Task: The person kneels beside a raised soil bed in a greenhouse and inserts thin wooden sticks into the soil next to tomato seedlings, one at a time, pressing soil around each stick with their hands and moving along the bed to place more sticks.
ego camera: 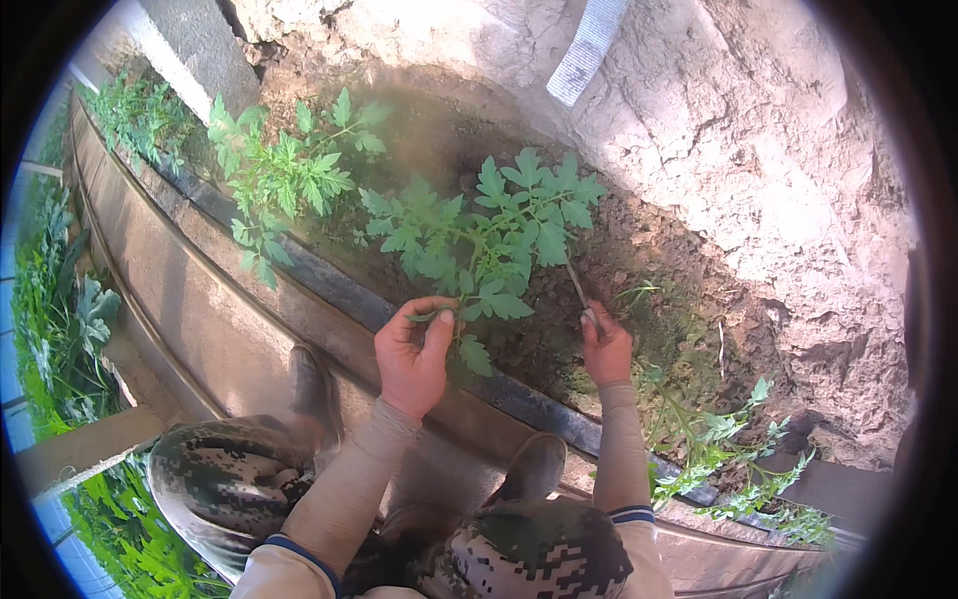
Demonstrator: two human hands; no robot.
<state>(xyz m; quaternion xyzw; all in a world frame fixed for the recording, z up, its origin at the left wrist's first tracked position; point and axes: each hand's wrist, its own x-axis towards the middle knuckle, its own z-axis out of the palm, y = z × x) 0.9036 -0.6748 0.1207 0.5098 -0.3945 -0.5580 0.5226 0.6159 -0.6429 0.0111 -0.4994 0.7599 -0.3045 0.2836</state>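
Note:
A young tomato plant (486, 239) grows in the soil bed in front of me, its leaves spread towards the wall. My left hand (414, 352) pinches a leafy shoot (462, 303) low on its near side, between thumb and forefinger. Right of the plant, my right hand (607, 343) grips a thin stick-like tool (576, 283). Its far end reaches up to the leaves, and whether it touches them I cannot tell. Foliage hides the base of the main stem.
More tomato plants stand at the left (288, 176) and lower right (718, 449). A rough earthen wall (748, 150) rises behind the bed, with a pale strap (587, 52) hanging there. A dark edging strip (340, 281) borders the walkway (202, 284). A concrete post (194, 60) stands upper left.

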